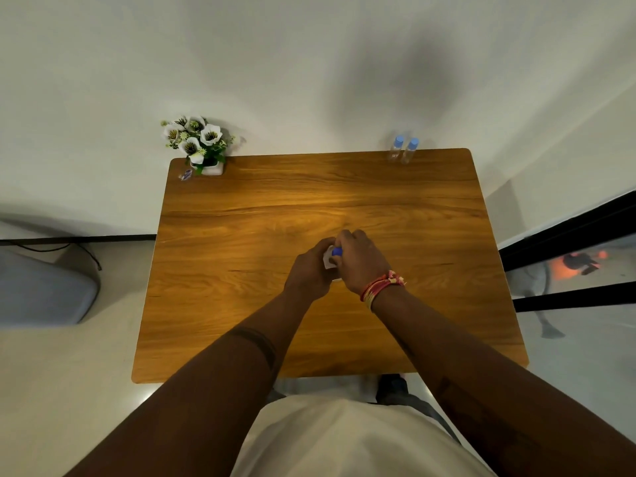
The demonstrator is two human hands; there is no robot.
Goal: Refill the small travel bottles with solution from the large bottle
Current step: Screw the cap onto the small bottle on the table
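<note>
The table point(241, 270), a wooden top with rounded corners, stood against a pale wall point(309, 63) and filled the middle of the view. Both forearms reached over its near edge and met above its centre. A grey seat point(41, 287) sat on the floor to the left, and a dark-framed glass panel point(568, 253) ran along the right.

The left hand point(309, 270) was curled round the body of the bottle point(329, 260), a white container mostly hidden between the two hands, near the middle of the table. The right hand point(361, 261) was bent over the top of it, its fingers closed on the dark blue cap point(337, 251), of which only a sliver showed. Whether the bottle stood on the wood or was held just above it could not be told. A red and yellow thread band point(380, 285) wrapped the right wrist.

At the far left corner stood a white pot of flowers point(194, 139), white blooms with dark centres, with a small clear thing point(186, 174) with a blue mark lying just beside it. At the far right corner two small bottles point(403, 150), clear with light blue caps, stood upright side by side, well apart from the hands
</note>
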